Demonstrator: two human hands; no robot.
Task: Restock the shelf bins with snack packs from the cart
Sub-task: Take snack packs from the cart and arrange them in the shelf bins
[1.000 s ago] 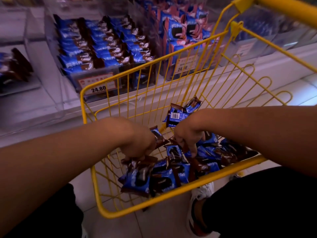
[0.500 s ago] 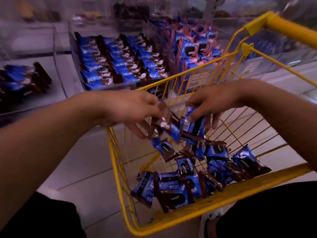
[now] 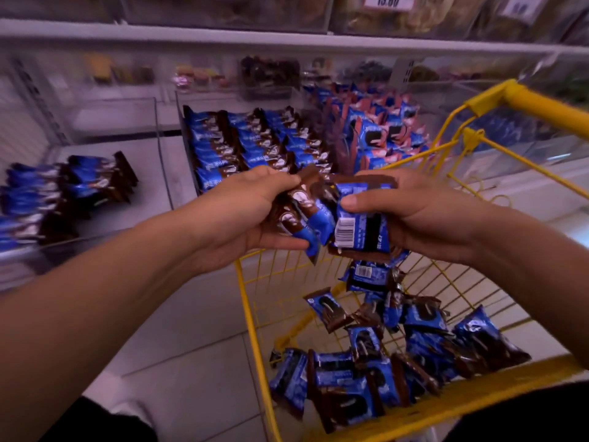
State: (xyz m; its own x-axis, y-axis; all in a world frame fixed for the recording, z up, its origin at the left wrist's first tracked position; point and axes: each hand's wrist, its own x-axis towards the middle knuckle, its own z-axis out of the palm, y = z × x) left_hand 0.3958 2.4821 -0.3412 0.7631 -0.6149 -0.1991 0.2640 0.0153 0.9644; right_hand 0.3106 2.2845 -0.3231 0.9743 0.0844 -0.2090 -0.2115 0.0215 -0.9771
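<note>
**Two handfuls lifted, bins next**

While both hands hover above the yellow cart (image 3: 414,406), the carry step looks under way. The left hand (image 3: 245,212) curls round a fan of snack packs (image 3: 302,212); the right hand (image 3: 414,215) grips a stack of packs (image 3: 360,224), barcode side up. More loose packs (image 3: 366,371) lie in the cart at 5 o'clock. Next, I judge, both loads go to 11 o'clock into the shelf bin (image 3: 255,145), already nearly full; the left bin (image 3: 63,193) at 9 o'clock has more room. The cart's wire rim and the clear bin fronts may snag the packs
</note>
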